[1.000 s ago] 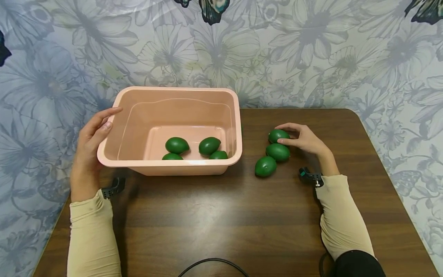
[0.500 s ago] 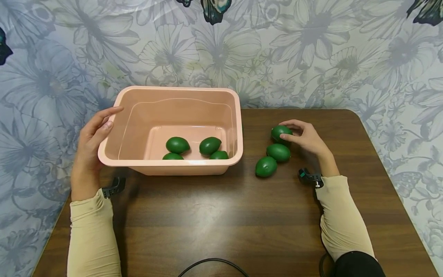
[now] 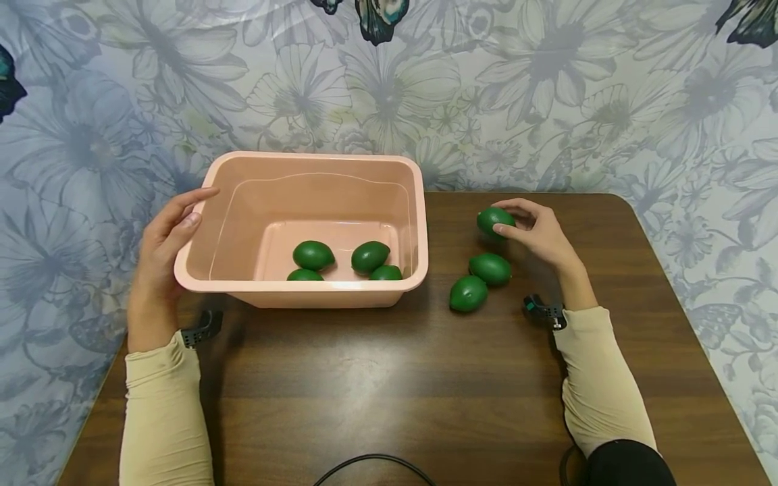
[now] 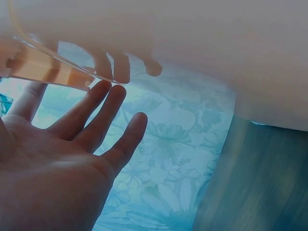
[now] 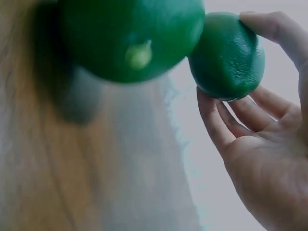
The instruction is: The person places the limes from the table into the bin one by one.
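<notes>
In the head view my left hand (image 3: 164,263) grips the left end of a peach plastic basin (image 3: 304,286), thumb and index finger at its rim. Its other fingers spread along the outer wall in the left wrist view. Several green limes lie on the basin's floor, among them a lime (image 3: 313,255) at the left and a lime (image 3: 370,257) at the right. My right hand (image 3: 537,233) pinches another lime (image 3: 494,222) between thumb and fingers, above the table's back part. Just nearer to me lie two loose limes, one (image 3: 489,268) touching the other (image 3: 468,293).
The brown wooden table (image 3: 365,378) ends at a flower-patterned wall covering (image 3: 389,88) behind. A black cable (image 3: 374,456) loops at the front edge. Each wrist wears a small dark camera, the right camera (image 3: 543,310) close to the loose limes.
My right hand has taken hold of the farthest lime and moved it up and back, apart from the other two. The left hand and the basin have hardly moved.
</notes>
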Motion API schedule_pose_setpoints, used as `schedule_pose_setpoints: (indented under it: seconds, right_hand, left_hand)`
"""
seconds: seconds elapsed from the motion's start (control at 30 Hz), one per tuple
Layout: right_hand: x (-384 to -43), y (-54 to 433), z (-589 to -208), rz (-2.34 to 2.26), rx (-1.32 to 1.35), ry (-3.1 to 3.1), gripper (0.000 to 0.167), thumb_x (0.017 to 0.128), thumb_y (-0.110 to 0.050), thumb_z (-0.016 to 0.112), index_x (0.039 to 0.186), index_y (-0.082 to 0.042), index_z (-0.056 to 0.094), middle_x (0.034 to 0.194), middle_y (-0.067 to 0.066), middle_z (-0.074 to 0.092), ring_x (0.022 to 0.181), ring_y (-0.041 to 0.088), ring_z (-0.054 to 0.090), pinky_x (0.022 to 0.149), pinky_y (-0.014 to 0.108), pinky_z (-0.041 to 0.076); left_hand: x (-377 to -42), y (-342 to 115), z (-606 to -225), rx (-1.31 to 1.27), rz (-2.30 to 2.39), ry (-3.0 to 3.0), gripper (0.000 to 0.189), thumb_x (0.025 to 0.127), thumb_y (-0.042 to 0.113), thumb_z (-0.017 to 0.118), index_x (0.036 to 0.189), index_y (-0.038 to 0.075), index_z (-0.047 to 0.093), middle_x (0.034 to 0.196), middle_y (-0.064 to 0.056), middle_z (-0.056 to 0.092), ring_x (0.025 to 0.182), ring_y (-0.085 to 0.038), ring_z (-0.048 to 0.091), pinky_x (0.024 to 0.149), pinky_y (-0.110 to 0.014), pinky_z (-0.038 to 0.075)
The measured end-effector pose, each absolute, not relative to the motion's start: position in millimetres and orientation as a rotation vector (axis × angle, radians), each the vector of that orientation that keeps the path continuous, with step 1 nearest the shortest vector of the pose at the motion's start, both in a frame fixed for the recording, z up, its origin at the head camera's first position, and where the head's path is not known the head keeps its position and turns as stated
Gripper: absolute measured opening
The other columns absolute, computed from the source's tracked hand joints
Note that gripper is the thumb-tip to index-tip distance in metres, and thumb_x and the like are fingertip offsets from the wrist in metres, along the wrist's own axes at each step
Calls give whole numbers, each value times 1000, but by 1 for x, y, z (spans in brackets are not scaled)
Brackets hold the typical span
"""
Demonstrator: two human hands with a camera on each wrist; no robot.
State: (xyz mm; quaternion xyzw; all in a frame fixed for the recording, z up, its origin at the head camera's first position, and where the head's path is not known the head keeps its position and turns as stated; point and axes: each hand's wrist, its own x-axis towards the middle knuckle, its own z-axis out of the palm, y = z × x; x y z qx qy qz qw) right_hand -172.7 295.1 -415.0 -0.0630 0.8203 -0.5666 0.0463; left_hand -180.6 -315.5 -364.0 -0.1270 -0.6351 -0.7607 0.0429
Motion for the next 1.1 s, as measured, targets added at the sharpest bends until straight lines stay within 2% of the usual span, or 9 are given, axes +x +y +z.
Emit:
schedule_pose_setpoints:
  seconds: [0.3,0.53,0.7,0.87,1.1]
  right_hand:
    - [-172,261,-377,-1825,-223,2490,44,96,-17,79,135,-1,67,120,1,74,104,10,69,93,21,54]
    - [-178,256,-377,-1851,-245,2492,45,97,-19,79,138,-5,67,124,-2,73,109,13,70,96,22,54]
    - [-184,252,-376,-1941,-298,2483,42,95,-16,80,135,-7,69,122,0,74,108,15,70,95,22,54]
    - [-188,236,-365,-2051,-351,2446,41,93,-12,81,132,-5,71,122,5,74,108,18,70,93,24,56]
    - [-192,216,-342,-2075,-347,2505,41,91,-13,82,131,-7,72,120,4,74,110,16,70,94,24,55]
  left_hand:
    - [-179,-318,-363,-454,-2371,-1911,46,105,5,51,148,-10,52,145,-21,56,117,-26,63,89,-26,60]
    - [-179,-317,-363,-394,-2336,-1961,47,105,7,53,149,-9,51,146,-25,55,119,-31,64,88,-29,62]
    - [-181,-317,-366,-401,-2343,-1957,48,105,7,52,150,-10,50,146,-25,54,118,-30,64,88,-28,61]
    - [-180,-316,-365,-378,-2348,-1955,48,105,7,53,150,-10,50,146,-26,55,117,-30,65,88,-29,62]
    - [-180,-315,-365,-379,-2348,-1938,48,105,6,53,149,-11,49,146,-27,54,117,-30,64,88,-29,61]
